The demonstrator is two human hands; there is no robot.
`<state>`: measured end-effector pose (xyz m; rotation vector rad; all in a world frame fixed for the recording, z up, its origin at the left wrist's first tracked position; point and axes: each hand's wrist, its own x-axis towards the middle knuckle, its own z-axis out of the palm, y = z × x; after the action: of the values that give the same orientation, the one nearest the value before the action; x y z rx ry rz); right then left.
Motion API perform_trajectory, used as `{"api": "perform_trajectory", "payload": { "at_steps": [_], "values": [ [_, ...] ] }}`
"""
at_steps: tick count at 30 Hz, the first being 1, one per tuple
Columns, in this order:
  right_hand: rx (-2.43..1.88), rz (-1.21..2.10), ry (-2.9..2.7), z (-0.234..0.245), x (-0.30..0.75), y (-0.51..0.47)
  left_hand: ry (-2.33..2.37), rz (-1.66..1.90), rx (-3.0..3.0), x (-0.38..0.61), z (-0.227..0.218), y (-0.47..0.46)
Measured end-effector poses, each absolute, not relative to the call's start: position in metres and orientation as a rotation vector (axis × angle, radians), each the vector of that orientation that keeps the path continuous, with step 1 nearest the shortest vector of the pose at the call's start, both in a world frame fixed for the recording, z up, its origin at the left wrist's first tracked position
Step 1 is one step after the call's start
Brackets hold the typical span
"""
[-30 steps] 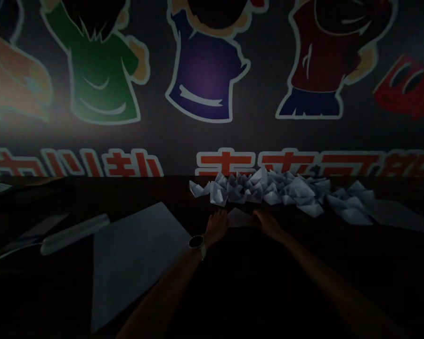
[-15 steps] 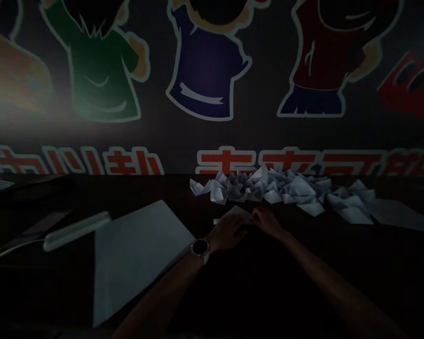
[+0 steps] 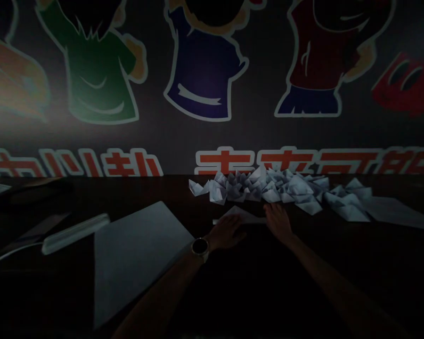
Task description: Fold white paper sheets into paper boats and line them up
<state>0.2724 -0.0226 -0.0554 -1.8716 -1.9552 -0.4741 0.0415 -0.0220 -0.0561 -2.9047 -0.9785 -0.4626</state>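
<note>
In the head view, a folded piece of white paper (image 3: 238,211) lies on the dark table in front of me, with a peaked top and a narrow strip along its near edge. My left hand (image 3: 228,230), wearing a watch (image 3: 199,246) on the wrist, lies flat over the left part of the paper. At the strip's right end rests my right hand (image 3: 278,222), its fingers stretched forward and touching the paper's tip. Dim light hides the fingertips in part. Just beyond is a heap of folded paper boats (image 3: 268,186).
To the left lies a stack of white sheets (image 3: 137,259). Further left are a pale, long packet (image 3: 76,234) and a flat dark object (image 3: 35,230). A white sheet (image 3: 403,212) lies right of the boats. The wall with painted cartoon figures (image 3: 155,136) rises behind the table.
My right hand has slid to the right along the strip, out to its end, and its fingers have straightened. My left hand stays in place on the paper.
</note>
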Motion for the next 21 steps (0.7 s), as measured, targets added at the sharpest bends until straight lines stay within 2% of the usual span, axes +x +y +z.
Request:
{"api": "perform_trajectory", "payload": {
  "at_steps": [3, 5, 10, 21],
  "values": [
    [-1.566, -0.501, -2.131, -0.061, 0.246, -0.029, -0.991, -0.433, -2.920, 0.042, -0.056, -0.021],
    [-1.426, -0.370, -2.270, -0.070, 0.227, -0.030, -0.980, -0.413, -2.932, 0.041, -0.056, -0.020],
    [-1.557, -0.102, -2.295, -0.086, 0.209, -0.032, -0.944, -0.393, -2.945, 0.039, -0.058, -0.017],
    [-1.768, -0.067, -2.189, -0.088, 0.245, -0.047, -0.933, -0.469, -2.909, 0.041, -0.064, -0.015]
  ]
}}
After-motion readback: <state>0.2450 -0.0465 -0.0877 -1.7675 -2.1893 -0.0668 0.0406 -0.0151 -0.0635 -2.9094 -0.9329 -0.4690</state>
